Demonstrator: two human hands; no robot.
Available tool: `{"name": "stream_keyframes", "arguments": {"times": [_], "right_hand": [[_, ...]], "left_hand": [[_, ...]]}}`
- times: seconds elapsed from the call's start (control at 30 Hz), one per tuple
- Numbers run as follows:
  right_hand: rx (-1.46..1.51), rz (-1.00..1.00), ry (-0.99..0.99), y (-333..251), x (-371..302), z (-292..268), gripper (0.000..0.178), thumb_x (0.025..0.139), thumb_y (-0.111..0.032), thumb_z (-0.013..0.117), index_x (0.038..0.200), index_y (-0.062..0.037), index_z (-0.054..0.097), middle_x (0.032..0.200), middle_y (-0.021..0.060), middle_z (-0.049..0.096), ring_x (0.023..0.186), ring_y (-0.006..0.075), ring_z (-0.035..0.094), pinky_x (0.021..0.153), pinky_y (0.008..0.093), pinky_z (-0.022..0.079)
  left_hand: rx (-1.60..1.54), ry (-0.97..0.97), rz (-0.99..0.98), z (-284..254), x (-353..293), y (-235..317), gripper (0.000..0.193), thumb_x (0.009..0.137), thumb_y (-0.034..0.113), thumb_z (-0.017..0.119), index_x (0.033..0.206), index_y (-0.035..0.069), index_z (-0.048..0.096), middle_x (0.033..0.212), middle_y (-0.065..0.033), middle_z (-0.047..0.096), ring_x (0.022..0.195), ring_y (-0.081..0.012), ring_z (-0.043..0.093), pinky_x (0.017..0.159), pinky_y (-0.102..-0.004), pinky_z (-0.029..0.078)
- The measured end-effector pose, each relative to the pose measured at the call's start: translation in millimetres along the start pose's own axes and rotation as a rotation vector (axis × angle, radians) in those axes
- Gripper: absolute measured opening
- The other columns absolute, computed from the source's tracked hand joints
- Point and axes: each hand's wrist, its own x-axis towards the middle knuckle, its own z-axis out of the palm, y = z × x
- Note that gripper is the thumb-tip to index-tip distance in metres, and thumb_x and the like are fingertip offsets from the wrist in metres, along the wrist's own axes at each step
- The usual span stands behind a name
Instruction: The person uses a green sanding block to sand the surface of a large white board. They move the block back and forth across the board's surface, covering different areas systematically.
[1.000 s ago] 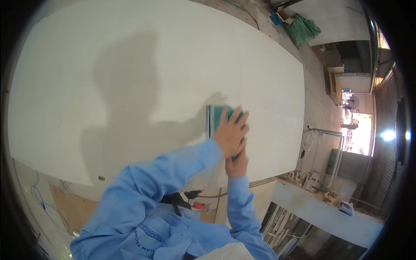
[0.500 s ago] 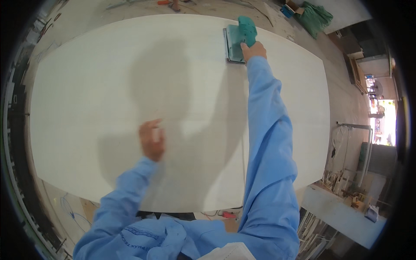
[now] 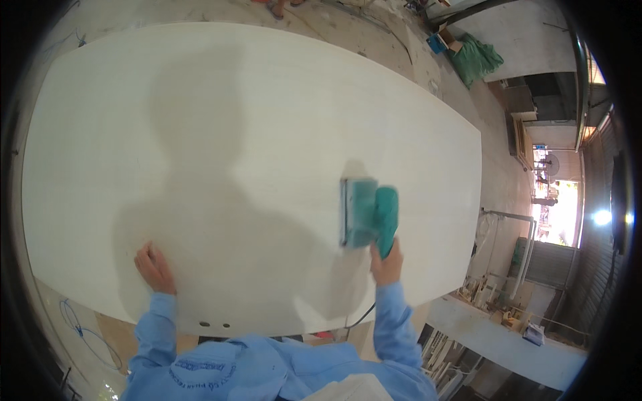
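Observation:
A green electric sander (image 3: 386, 220) lies with its flat rectangular pad on a large pale white panel (image 3: 301, 100), right of the middle. My right hand (image 3: 386, 264) is closed around the near end of its handle, and the sander is slightly smeared by motion. A dark cord (image 3: 361, 317) shows below, beside my right sleeve. Toward the panel's near left part, my left hand (image 3: 155, 267) is over the surface with loosely bent fingers and nothing visible in it. Whether its fingertips touch the panel I cannot tell. My shadow covers much of the panel's left and middle.
Two dark round holes (image 3: 215, 325) show at the panel's near edge. Blue tubing (image 3: 80, 329) lies on the floor at lower left. A white bench (image 3: 495, 334) with tools stands at lower right. Far off are a green sack (image 3: 476, 60) and another person's foot (image 3: 275, 11).
My right hand has drawn the sander from the panel's far edge back toward me. My left hand has moved left and nearer my body. The view has shifted a little.

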Motion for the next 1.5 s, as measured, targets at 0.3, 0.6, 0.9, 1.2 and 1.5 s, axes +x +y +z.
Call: {"name": "stream_keyframes", "arguments": {"times": [0.3,0.6,0.9,1.2,1.5], "right_hand": [[-0.103,-0.122,0.014,-104,364,29,0.049,0.085,-0.044,0.071,0.102,0.0021,0.068,0.098,0.025,0.071,0.092,0.0417,0.069,0.082,0.0475,0.053],[-0.292,-0.089,0.199,-169,347,73,0.063,0.082,-0.048,0.072,0.12,0.002,0.065,0.121,0.0262,0.068,0.117,0.0406,0.064,0.101,0.0467,0.052],[-0.03,-0.211,-0.053,-55,-84,75,0.054,0.09,-0.043,0.07,0.113,0.0022,0.054,0.087,0.0315,0.067,0.084,0.052,0.065,0.071,0.056,0.053],[-0.075,-0.184,-0.016,-73,-137,78,0.047,0.09,-0.041,0.071,0.107,-0.0009,0.053,0.083,0.0304,0.066,0.082,0.053,0.065,0.067,0.0562,0.051],[-0.056,-0.36,-0.065,-261,244,126,0.05,0.087,-0.046,0.07,0.098,0.0024,0.068,0.073,0.0162,0.07,0.063,0.031,0.07,0.067,0.0435,0.055]], "left_hand": [[0.011,-0.067,-0.044,-7,2,2,0.031,0.093,0.019,0.055,0.117,0.0,0.059,0.088,-0.0104,0.048,0.085,-0.0271,0.046,0.083,-0.0409,0.039],[0.009,0.049,0.092,3,1,-11,0.027,0.092,0.016,0.058,0.114,0.0,0.061,0.087,-0.0111,0.05,0.082,-0.0271,0.048,0.084,-0.0413,0.041],[-0.333,0.037,0.084,-4,-13,-27,0.025,0.097,0.018,0.056,0.115,0.002,0.063,0.09,-0.0106,0.054,0.086,-0.0271,0.053,0.084,-0.0403,0.044],[-0.114,0.126,-0.059,-99,-118,-136,0.029,0.098,0.015,0.055,0.119,-0.003,0.062,0.095,-0.0123,0.059,0.086,-0.0289,0.053,0.082,-0.0414,0.044],[-0.025,0.159,-0.1,-94,-119,-141,0.032,0.095,0.011,0.053,0.122,-0.004,0.059,0.098,-0.0109,0.054,0.083,-0.0217,0.046,0.072,-0.0339,0.039]]}}
